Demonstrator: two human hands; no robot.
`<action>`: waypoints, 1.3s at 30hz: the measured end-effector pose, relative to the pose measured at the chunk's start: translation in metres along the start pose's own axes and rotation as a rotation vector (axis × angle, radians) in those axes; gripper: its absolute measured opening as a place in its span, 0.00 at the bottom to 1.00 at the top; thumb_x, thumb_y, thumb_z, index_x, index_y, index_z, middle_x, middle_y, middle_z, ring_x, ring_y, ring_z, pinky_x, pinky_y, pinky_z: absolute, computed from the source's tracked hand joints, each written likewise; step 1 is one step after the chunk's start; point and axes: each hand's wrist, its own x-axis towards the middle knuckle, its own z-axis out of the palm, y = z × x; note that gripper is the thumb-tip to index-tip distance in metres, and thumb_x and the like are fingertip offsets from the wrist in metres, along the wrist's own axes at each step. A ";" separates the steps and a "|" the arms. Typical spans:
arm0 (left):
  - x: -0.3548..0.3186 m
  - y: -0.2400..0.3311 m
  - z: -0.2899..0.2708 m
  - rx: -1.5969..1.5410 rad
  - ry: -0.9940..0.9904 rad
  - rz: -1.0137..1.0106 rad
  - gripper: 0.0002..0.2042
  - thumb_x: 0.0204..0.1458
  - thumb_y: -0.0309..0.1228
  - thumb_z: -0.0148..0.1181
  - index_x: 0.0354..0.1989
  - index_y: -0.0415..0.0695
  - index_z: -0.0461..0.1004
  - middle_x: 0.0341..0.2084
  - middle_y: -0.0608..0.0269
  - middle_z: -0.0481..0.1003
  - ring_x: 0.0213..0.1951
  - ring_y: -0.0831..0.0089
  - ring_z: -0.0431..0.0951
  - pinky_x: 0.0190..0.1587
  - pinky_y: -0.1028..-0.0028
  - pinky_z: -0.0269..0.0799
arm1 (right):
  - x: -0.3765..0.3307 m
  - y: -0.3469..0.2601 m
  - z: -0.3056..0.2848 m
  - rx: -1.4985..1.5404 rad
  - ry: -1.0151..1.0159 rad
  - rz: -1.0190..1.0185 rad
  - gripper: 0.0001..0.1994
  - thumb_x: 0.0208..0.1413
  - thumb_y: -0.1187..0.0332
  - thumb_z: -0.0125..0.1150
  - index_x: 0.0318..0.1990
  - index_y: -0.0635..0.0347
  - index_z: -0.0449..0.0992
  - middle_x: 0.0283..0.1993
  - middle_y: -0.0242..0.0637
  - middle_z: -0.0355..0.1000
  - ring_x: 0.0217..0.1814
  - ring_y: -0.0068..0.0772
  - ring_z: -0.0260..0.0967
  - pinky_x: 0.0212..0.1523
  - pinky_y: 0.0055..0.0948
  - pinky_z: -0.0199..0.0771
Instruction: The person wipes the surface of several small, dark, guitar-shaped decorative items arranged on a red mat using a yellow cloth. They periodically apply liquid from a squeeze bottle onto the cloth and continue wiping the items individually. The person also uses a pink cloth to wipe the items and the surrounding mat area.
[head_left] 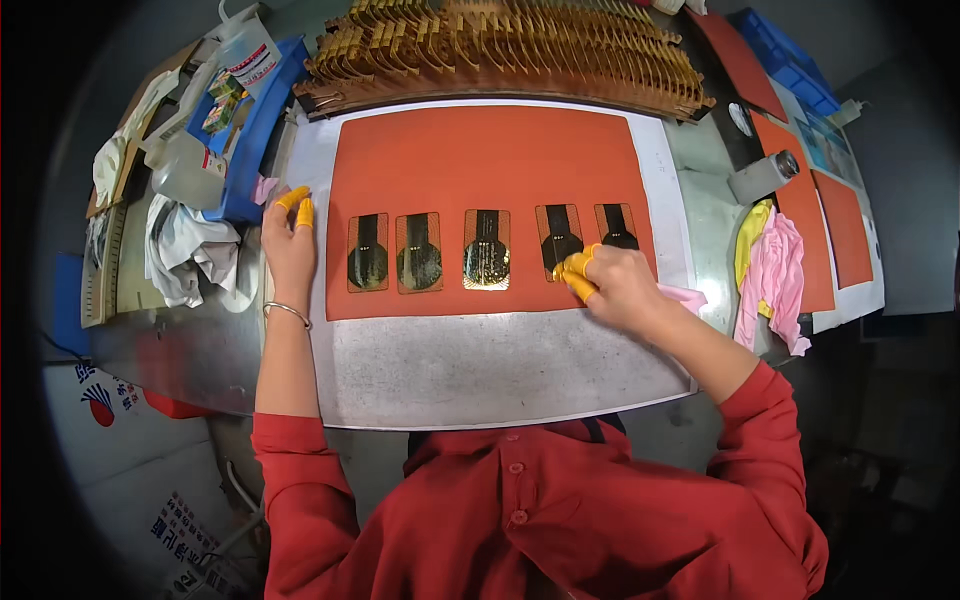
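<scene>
Several thin rectangular dark plates with a copper-toned border and a round black motif lie in a row on an orange sheet (485, 160). The middle plate (487, 255) shines gold and white; to its left lie two duller plates (418, 260). My right hand (610, 280), in yellow finger cots, has its fingers bent together over the lower right corner of another plate (556, 225). Whether they pinch it is hidden. The rightmost plate (615, 220) is partly covered by that hand. At the sheet's left edge, my left hand (290, 240) has its yellow-capped fingers apart, holding nothing.
Behind the sheet stands a long rack (500, 50) of upright copper-coloured pieces. A blue tray (245, 170) with bottles and white cloths (190, 250) are at left. On the right are a pink cloth (775, 270), a clear bottle (762, 178) and more orange sheets (845, 230).
</scene>
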 end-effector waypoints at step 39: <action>0.003 0.016 0.000 0.149 -0.002 0.057 0.08 0.48 0.25 0.55 0.37 0.40 0.76 0.39 0.52 0.72 0.43 0.61 0.71 0.44 0.70 0.67 | 0.017 0.022 -0.011 -0.013 -0.119 -0.137 0.04 0.43 0.71 0.58 0.25 0.61 0.73 0.21 0.40 0.67 0.24 0.42 0.67 0.24 0.39 0.67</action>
